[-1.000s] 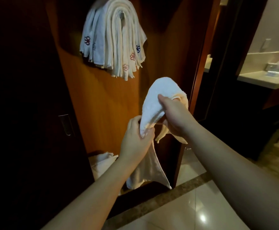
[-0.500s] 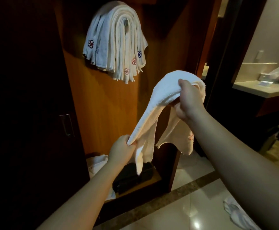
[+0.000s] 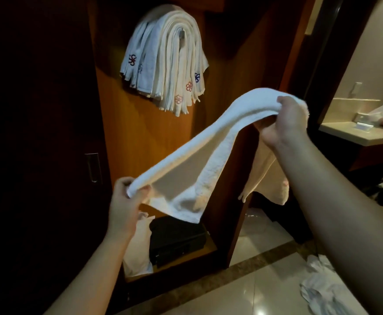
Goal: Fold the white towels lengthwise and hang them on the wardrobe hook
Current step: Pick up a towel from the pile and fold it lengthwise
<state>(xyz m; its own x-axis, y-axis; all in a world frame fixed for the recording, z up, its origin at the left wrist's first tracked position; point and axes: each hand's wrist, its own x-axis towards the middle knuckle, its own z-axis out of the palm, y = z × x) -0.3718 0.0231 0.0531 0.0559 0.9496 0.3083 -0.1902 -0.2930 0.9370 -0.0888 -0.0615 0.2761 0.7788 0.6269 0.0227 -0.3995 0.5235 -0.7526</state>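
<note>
The white towel (image 3: 208, 142) is now drawn out long between the two hands, where a moment ago it hung bunched close in front of the person; the left hand (image 3: 124, 201) has travelled down and away to the lower left and pinches one end between thumb and fingers, while the right hand (image 3: 283, 123) has lifted to the upper right and grips the other end with fingers curled over the fold; the cloth runs taut along its top edge, with a loose flap sagging below the middle and another tail hanging behind the right wrist. That stretch, I would say, sets the lengthwise fold, though the drooping flap suggests the edges are not yet squared. Above, a thick stack of folded towels (image 3: 165, 62) already drapes over the wardrobe hook (image 3: 181, 34), so this one looks bound for the same place; more white cloth (image 3: 324, 289) lies crumpled on the floor tiles (image 3: 254, 283) at the right, apparently awaiting its turn.
</note>
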